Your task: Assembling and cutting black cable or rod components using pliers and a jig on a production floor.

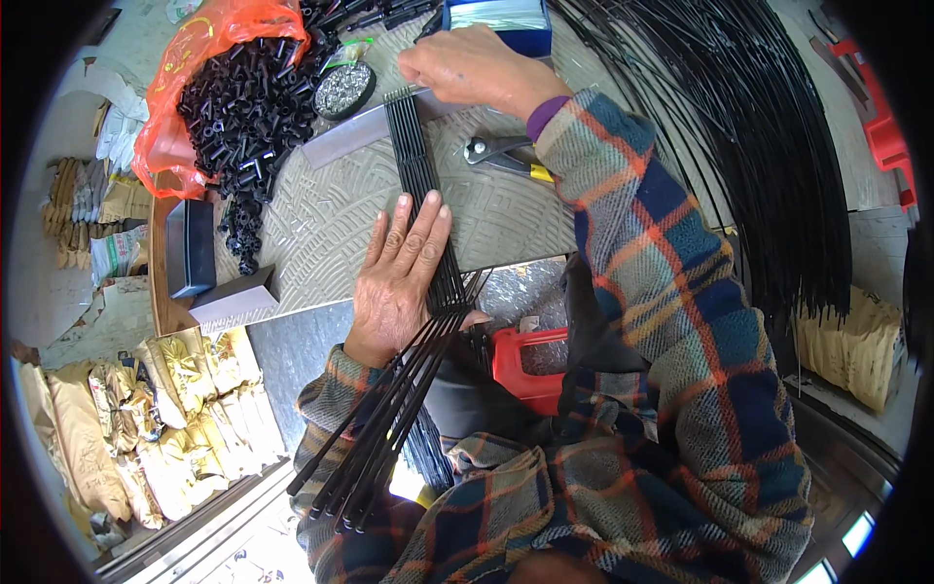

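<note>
A row of thin black rods (413, 146) lies side by side across the table, running toward me past its near edge. Their near ends fan out below the edge, with dark tips. My left hand (399, 263) rests flat on the row, fingers stretched out. Beyond the rods' far ends is my right hand (477, 68), beside a blue box (530, 41) of pale thin strips. Its fingers are curled in, and what they hold, if anything, is hidden. A grey straight-edged bar (345, 143) passes under the rods. Pliers (501, 153) lie to their right.
An orange plastic bag (161, 146) spills small black tubular parts (238, 102) at the far left. Beside them sits a black dish of small shiny metal pieces (344, 90). Long black rods (778, 146) hang over the table's right side. A red stool (525, 384) stands below the edge.
</note>
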The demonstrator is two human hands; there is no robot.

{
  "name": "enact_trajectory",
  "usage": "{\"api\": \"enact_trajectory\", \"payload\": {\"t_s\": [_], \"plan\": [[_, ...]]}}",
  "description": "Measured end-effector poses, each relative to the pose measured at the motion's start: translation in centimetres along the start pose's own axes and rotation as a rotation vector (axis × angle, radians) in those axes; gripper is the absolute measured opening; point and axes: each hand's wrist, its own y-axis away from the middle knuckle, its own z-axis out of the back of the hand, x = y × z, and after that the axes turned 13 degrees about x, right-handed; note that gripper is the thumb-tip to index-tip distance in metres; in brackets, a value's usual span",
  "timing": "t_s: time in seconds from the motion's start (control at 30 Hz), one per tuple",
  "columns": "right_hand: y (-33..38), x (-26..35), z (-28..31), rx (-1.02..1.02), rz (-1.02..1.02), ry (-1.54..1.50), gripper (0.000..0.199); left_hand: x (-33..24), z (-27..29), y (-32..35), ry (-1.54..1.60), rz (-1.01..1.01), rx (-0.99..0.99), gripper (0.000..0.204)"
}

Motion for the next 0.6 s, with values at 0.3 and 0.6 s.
{"api": "enact_trajectory", "payload": {"t_s": [0.3,0.6], "plan": [[1.1,-2.0,0.9,0.15,-0.101,-0.065,0.009,0.0,-0.2,-0.4,-0.005,-0.01,0.004,0.096],[1.2,-1.8,0.0,0.071,-0.05,-0.013,0.005,-0.3,0.1,-0.4,0.001,-0.02,0.037,0.086]]}}
